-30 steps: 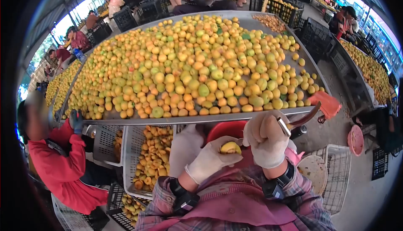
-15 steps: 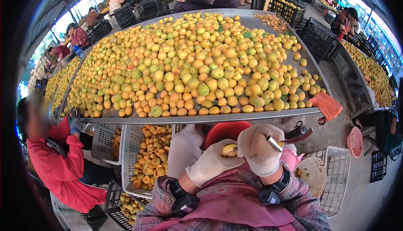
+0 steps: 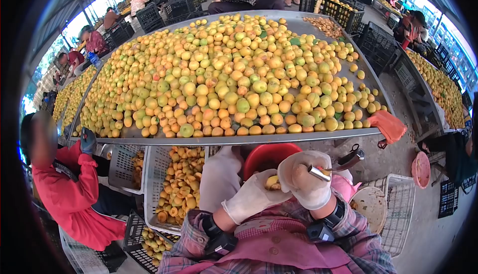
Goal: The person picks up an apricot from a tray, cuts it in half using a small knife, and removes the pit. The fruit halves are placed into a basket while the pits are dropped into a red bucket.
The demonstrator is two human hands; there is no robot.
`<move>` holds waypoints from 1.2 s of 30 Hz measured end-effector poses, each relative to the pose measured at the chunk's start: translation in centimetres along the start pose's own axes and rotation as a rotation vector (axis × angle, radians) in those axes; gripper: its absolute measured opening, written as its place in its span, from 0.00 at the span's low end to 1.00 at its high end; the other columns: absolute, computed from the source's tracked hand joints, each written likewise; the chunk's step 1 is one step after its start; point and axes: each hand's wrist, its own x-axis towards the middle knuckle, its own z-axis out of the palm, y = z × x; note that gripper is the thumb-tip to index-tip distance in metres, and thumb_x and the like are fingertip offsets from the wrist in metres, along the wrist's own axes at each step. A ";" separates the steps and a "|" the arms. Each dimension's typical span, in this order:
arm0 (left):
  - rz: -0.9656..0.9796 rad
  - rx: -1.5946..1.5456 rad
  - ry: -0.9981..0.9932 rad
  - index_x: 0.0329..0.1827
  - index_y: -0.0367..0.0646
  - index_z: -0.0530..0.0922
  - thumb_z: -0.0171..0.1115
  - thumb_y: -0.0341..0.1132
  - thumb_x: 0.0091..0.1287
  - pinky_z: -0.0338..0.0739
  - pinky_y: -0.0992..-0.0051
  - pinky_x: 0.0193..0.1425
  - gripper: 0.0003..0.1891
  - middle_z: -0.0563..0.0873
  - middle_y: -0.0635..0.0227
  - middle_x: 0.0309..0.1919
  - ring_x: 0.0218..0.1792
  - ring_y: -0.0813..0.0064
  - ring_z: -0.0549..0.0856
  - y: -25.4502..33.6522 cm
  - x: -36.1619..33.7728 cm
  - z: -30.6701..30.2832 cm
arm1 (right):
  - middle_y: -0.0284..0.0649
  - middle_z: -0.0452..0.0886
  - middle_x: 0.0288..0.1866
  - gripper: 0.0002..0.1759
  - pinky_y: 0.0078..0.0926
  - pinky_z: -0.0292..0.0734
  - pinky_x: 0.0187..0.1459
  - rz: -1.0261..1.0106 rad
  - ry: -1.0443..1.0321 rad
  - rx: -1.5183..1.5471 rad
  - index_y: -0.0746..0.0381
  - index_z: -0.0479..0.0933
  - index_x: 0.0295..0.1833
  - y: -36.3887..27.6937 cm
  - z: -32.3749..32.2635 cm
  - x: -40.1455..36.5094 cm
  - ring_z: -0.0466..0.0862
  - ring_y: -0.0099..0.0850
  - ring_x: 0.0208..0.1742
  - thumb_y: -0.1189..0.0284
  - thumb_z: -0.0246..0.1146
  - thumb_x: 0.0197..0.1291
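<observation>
In my gloved left hand (image 3: 256,195) is an apricot (image 3: 272,183), pinched between the fingers and thumb, its side cut or opened. My gloved right hand (image 3: 304,178) presses close against it, fingers closed round a small tool with a shiny metal end (image 3: 319,173) and a dark, curved piece (image 3: 348,160) sticking out to the right. What the right fingertips do behind the glove is hidden. Just beyond both hands sits a red basin (image 3: 271,155), below the edge of a metal table (image 3: 239,141) heaped with apricots (image 3: 224,79).
A white crate (image 3: 151,194) of halved apricots stands left of my knees. Pits (image 3: 324,27) lie at the table's far right corner. A red bag (image 3: 388,125) hangs over the near right corner. A co-worker in a red jacket (image 3: 69,194) sits at left; a pale bucket (image 3: 371,206) stands right.
Both hands have shifted slightly and the right hand has turned a little, tilting the tool. The apricot stays in the left hand. The red-jacketed co-worker's gloved hand has moved.
</observation>
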 end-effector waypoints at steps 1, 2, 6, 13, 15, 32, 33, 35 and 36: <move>0.053 0.065 -0.001 0.50 0.46 0.80 0.72 0.37 0.58 0.82 0.66 0.41 0.17 0.81 0.58 0.44 0.39 0.58 0.86 -0.2 -0.1 0.0 | 0.37 0.83 0.29 0.03 0.28 0.78 0.33 0.092 -0.055 0.127 0.63 0.78 0.30 0.4 0.1 -0.1 0.83 0.36 0.29 0.78 0.64 0.46; 0.049 0.063 -0.003 0.50 0.46 0.80 0.72 0.37 0.58 0.82 0.66 0.41 0.17 0.81 0.58 0.44 0.39 0.58 0.86 -0.5 -0.2 0.1 | 0.37 0.83 0.29 0.03 0.28 0.78 0.33 0.097 -0.055 0.129 0.63 0.78 0.30 1.0 0.5 -0.4 0.83 0.36 0.29 0.78 0.64 0.46; -0.072 -0.074 -0.043 0.47 0.42 0.79 0.74 0.41 0.57 0.81 0.66 0.41 0.20 0.83 0.56 0.41 0.38 0.57 0.86 -0.9 -0.1 0.4 | 0.32 0.71 0.22 0.08 0.30 0.70 0.27 0.264 -0.063 0.529 0.61 0.70 0.26 1.6 0.5 -0.1 0.75 0.31 0.24 0.84 0.60 0.45; -0.048 0.002 -0.069 0.47 0.36 0.77 0.75 0.45 0.55 0.79 0.65 0.43 0.24 0.84 0.55 0.37 0.37 0.54 0.85 -0.6 0.1 0.2 | 0.28 0.56 0.14 0.25 0.24 0.52 0.16 0.423 0.010 1.254 0.56 0.59 0.24 2.5 1.3 0.7 0.53 0.22 0.12 0.55 0.48 0.76; 0.000 0.060 -0.058 0.47 0.36 0.77 0.74 0.44 0.55 0.79 0.65 0.43 0.25 0.84 0.55 0.35 0.37 0.54 0.85 -1.0 0.1 0.4 | 0.28 0.56 0.14 0.25 0.24 0.52 0.16 0.471 0.022 1.292 0.55 0.59 0.24 2.8 1.1 0.7 0.53 0.22 0.12 0.56 0.48 0.76; 0.173 0.113 0.160 0.63 0.35 0.63 0.73 0.33 0.58 0.81 0.67 0.42 0.34 0.82 0.57 0.51 0.43 0.53 0.86 -1.2 -0.4 1.4 | 0.31 0.58 0.18 0.17 0.20 0.58 0.21 0.082 0.230 0.777 0.60 0.55 0.24 1.2 1.4 -0.5 0.58 0.23 0.16 0.84 0.57 0.54; 0.172 0.112 0.160 0.63 0.35 0.63 0.73 0.33 0.58 0.81 0.67 0.42 0.34 0.82 0.57 0.51 0.43 0.53 0.86 -1.4 -0.4 1.5 | 0.32 0.59 0.18 0.17 0.22 0.59 0.22 0.096 0.191 1.003 0.60 0.56 0.24 1.1 1.5 -0.4 0.61 0.24 0.17 0.85 0.59 0.50; 0.003 0.090 0.095 0.62 0.35 0.62 0.75 0.31 0.55 0.79 0.62 0.50 0.36 0.80 0.51 0.52 0.50 0.45 0.82 -1.7 -0.4 1.6 | 0.32 0.60 0.15 0.18 0.23 0.58 0.19 0.130 0.162 1.099 0.59 0.59 0.22 1.9 1.8 -0.4 0.60 0.24 0.15 0.71 0.58 0.61; 0.002 0.088 0.097 0.62 0.35 0.62 0.75 0.31 0.55 0.79 0.62 0.50 0.36 0.80 0.51 0.52 0.50 0.45 0.82 -1.9 -0.5 1.6 | 0.33 0.61 0.13 0.28 0.24 0.56 0.17 0.159 0.132 1.196 0.58 0.61 0.19 2.1 1.9 -0.3 0.59 0.24 0.12 0.58 0.57 0.71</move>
